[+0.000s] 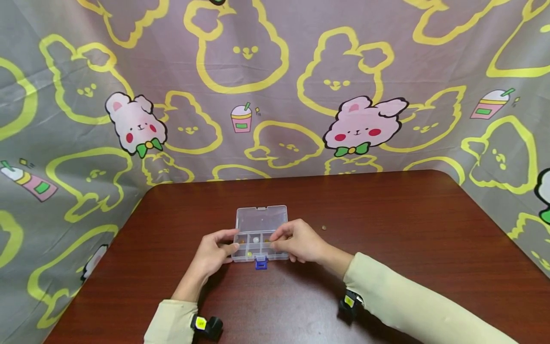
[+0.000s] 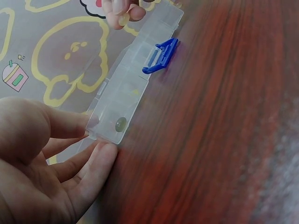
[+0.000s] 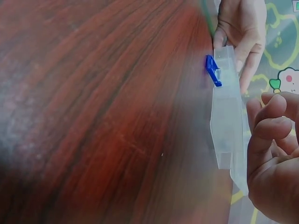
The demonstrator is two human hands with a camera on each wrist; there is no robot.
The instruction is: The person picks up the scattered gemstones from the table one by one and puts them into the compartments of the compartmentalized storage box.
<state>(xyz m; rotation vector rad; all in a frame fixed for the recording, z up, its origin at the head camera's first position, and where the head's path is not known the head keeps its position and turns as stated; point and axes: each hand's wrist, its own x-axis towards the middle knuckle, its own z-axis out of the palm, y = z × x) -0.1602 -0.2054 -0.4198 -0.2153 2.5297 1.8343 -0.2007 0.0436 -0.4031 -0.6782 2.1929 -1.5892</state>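
Note:
A clear plastic compartment box (image 1: 279, 257) stands on the table with its lid (image 1: 261, 220) raised at the back and its blue latch (image 1: 261, 264) hanging down in front. My left hand (image 1: 210, 253) grips the box's left end between thumb and fingers. Above the right compartments, my right hand (image 1: 301, 241) pinches a pale yellow bead (image 2: 124, 19), seen in the left wrist view. A white bead (image 1: 256, 240) lies in the back middle compartment and a yellow-green bead (image 1: 249, 254) towards the front. Through the box's wall shows a dark green bead (image 2: 121, 124).
A small brownish bead (image 1: 324, 228) lies on the dark red wooden table (image 1: 378, 210), behind and right of the box. Cloth (image 1: 275, 110) printed with rabbits hangs along the table's back and sides. Each wrist wears a black camera (image 1: 208, 326).

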